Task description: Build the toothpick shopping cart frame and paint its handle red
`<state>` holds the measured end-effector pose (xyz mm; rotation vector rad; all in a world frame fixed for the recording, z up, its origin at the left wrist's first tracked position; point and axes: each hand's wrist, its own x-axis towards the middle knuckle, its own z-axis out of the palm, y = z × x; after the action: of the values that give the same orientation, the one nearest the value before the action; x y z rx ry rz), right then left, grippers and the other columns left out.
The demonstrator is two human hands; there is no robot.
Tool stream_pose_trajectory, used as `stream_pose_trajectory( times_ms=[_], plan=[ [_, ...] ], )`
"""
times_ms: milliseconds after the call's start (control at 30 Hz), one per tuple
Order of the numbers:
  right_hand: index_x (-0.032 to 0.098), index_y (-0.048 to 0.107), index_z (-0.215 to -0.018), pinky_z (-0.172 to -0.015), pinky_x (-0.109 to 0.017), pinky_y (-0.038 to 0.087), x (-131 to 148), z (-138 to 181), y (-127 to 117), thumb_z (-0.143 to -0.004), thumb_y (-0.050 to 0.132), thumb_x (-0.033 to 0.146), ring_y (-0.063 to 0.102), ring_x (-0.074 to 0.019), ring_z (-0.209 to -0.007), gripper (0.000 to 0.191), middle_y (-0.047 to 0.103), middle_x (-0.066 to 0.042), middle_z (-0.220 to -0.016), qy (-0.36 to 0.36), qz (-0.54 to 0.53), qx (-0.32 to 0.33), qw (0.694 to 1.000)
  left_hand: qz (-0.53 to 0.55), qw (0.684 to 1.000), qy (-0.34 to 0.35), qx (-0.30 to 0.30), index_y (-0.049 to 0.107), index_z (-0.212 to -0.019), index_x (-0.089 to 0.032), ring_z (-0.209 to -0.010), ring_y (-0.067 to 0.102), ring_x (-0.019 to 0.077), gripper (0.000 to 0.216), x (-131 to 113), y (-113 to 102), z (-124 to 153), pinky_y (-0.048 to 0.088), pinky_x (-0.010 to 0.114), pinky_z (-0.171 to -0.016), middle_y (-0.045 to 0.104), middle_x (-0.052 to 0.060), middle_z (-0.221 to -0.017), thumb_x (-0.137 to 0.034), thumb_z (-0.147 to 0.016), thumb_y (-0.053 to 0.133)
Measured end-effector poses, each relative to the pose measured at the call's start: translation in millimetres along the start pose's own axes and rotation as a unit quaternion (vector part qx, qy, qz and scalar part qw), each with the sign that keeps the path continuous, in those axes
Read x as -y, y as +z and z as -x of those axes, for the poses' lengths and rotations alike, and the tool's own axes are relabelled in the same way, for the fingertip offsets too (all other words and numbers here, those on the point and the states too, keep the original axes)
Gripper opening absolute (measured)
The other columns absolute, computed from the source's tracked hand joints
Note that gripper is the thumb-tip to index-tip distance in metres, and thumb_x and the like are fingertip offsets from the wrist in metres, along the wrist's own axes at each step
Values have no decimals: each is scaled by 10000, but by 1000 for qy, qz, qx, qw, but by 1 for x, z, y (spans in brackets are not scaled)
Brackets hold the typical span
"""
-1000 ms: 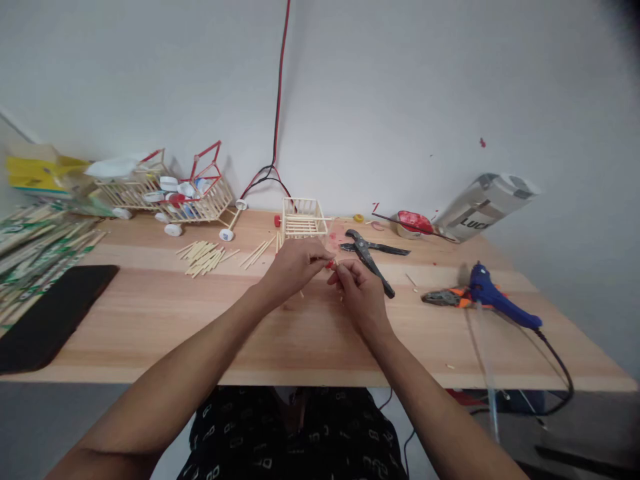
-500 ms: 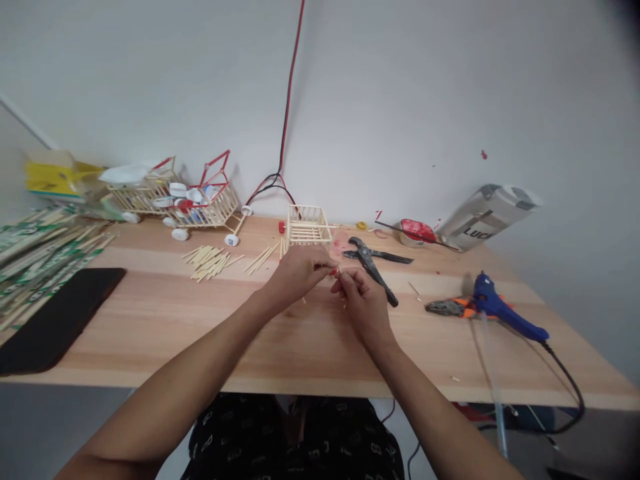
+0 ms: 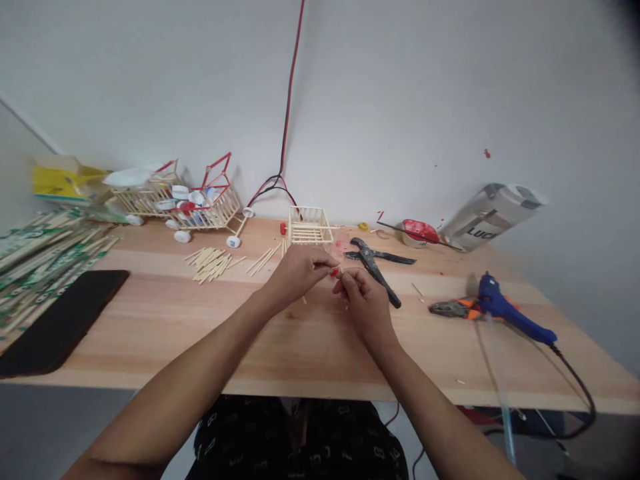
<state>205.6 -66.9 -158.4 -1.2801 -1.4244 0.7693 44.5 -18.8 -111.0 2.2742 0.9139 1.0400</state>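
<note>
I see the left hand [image 3: 300, 270] and the right hand [image 3: 367, 300] meeting over the wooden table [image 3: 300, 357], thumbs and fingertips pinched from both sides on a small red piece [image 3: 335, 272], its exact shape hidden by the fingers. Just behind the grip sits a little stick basket [image 3: 306, 235]; black pliers [image 3: 373, 265] lie near its right, a blue glue gun [image 3: 517, 319] farther right, and short sticks [image 3: 213, 265] well to its left.

On the table [image 3: 280, 363], carts [image 3: 226, 211] are standing far left, caps [image 3: 187, 208] lying in the right one. Sticks [image 3: 213, 265] are lying before them. A basket [image 3: 306, 235] is standing far centre, behind the left hand [image 3: 300, 270]. Right, a glue gun [image 3: 517, 319] is lying over pliers [image 3: 450, 308].
</note>
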Motion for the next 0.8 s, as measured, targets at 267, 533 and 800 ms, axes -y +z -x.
stream_pose_trajectory(
  times_ms=[267,533,800],
  plan=[
    [200,626,-808,-634,-246,404,-2,2,-1,-922,504,393,539,-133,-636,255,636,4,-689,8,7,7,1000,6,1000,22,10,749,-732,-158,-708,641,139,168,5,2,1,440,231,-670,733,36,-739,-120,-830,617],
    [202,634,-838,-629,-252,406,-5,4,0,-919,502,429,547,-139,-631,275,639,1,-692,7,9,6,1000,14,999,26,18,753,-757,-151,-725,652,146,164,4,1,1,462,243,-698,744,51,-772,-120,-831,609],
    [208,620,-833,-595,-254,401,-4,3,1,-922,492,429,545,-145,-621,270,627,3,-686,13,1,14,1000,1,1000,12,18,758,-755,-171,-735,655,148,153,7,1,0,469,245,-719,742,38,-752,-131,-815,623]
  ],
)
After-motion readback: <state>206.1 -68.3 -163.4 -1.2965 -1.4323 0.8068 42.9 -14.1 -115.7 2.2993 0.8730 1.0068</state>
